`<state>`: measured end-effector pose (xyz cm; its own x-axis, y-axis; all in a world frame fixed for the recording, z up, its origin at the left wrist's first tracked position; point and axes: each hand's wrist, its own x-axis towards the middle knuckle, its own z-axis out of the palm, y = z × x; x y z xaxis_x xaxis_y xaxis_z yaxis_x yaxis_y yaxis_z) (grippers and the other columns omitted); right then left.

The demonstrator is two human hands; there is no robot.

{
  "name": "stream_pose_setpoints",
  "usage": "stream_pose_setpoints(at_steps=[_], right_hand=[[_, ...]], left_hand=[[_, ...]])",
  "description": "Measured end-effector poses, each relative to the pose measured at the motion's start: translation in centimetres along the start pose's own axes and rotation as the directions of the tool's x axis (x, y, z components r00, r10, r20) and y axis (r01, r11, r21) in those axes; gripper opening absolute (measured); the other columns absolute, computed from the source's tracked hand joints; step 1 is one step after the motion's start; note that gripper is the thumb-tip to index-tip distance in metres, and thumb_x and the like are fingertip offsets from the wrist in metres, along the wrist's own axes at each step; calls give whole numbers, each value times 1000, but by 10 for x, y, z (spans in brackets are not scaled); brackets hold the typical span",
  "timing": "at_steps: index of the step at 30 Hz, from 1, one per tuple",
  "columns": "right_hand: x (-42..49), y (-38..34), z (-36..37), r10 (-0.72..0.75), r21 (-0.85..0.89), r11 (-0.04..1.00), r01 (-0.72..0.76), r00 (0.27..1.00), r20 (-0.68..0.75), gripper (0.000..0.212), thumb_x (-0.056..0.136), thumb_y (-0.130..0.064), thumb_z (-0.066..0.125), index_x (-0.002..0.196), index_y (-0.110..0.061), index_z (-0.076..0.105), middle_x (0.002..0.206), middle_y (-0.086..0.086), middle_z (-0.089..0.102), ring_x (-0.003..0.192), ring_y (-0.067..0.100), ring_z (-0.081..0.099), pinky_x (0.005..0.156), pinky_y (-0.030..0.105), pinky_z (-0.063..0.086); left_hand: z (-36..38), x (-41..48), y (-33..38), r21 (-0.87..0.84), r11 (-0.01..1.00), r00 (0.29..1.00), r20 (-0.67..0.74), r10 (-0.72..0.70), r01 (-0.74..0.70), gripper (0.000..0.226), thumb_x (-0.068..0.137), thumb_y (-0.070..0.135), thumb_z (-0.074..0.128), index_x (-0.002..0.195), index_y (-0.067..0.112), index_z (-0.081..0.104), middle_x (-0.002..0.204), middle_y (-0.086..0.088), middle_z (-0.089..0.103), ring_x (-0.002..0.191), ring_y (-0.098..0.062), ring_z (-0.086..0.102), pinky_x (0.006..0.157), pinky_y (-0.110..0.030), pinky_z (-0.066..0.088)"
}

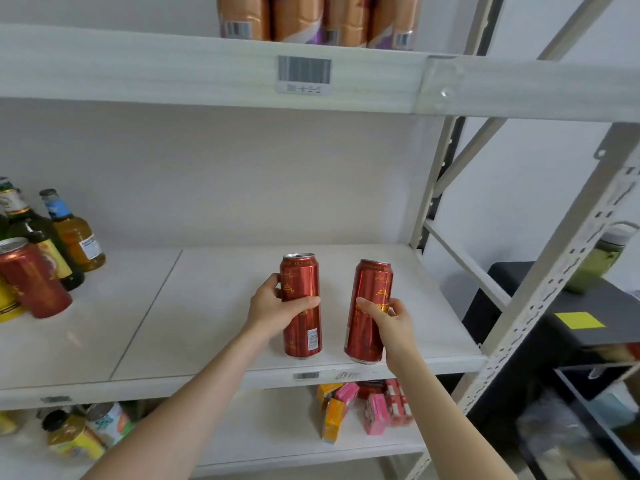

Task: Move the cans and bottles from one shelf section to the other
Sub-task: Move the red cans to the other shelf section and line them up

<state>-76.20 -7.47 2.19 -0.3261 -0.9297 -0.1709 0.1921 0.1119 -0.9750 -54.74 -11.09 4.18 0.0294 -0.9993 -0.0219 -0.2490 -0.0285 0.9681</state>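
Two tall red cans stand over the right section of the white middle shelf (pixel 214 306). My left hand (pixel 277 308) grips the left red can (pixel 301 327) around its middle. My right hand (pixel 391 322) grips the right red can (pixel 370 292), which leans slightly left. Whether either can's base touches the shelf I cannot tell. On the shelf's left section stand another red can (pixel 33 282), a yellow can (pixel 8 303), an amber bottle (pixel 74 233) and dark green bottles (pixel 31 230).
Orange and purple packs (pixel 311 19) sit on the upper shelf. Below are small cartons (pixel 363 407) and jars (pixel 74 434). A slotted upright post (pixel 540 292) bounds the shelf on the right, with a black cabinet (pixel 554 327) and a green-filled jar (pixel 599 261) beyond.
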Motion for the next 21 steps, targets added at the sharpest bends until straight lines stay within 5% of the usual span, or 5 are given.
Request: stream_pose_setpoints(at_steps=[9,16,21], right_hand=[[56,-29,-79,-7,-29,1000,8,998,62,40,72,-30,84,102,-24,59,101,6,68,84,18,70,50,21,52],[107,-37,-100,26,-3,1000,-25,998,64,51,71,-32,85,113,-22,58,106,5,68,92,22,69,61,31,54],[152,-35,-97,-10,37,999,8,998,62,47,70,-26,87,108,-20,60,103,8,70,79,16,73,55,25,56]], left_hand=[[94,11,24,14,1000,1000,-29,-8,8,58,50,47,88,100,35,62,99,6,71,93,-13,68,82,-36,56],[132,43,34,44,999,1000,-3,-17,17,54,55,40,90,101,34,63,101,6,72,94,-11,68,79,-32,56],[146,81,37,50,999,1000,4,-6,6,61,45,47,87,100,36,63,99,6,73,92,-10,69,84,-36,57]])
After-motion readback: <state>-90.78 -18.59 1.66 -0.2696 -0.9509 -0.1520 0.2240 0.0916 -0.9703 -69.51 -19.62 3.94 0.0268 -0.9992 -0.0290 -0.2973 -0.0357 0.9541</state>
